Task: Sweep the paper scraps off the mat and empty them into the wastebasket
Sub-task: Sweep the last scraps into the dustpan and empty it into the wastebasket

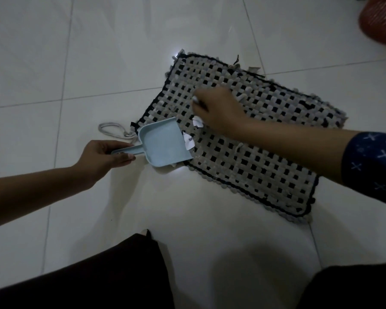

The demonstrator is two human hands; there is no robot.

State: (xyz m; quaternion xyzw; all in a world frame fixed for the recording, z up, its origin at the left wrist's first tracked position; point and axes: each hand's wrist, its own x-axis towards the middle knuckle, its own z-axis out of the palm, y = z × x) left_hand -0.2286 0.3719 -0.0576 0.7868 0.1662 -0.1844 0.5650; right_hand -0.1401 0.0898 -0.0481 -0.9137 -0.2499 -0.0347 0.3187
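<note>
A woven grey-and-black mat (265, 157) lies on the white tile floor. My left hand (103, 156) grips the handle of a light blue dustpan (163, 144), whose open mouth rests on the mat's left edge. White paper scraps (188, 140) lie at the pan's mouth, and another scrap (197, 122) sits just under my right hand (218, 110). That hand hovers palm down over the mat with fingers curled around something small and white; I cannot tell what it is. The red wastebasket (381, 21) stands at the top right corner, partly cut off.
A grey cord loop (114, 130) lies on the floor left of the mat's corner. My dark-clothed knees (98, 279) fill the bottom of the view. White tiles (76, 52) stretch to the left and behind the mat.
</note>
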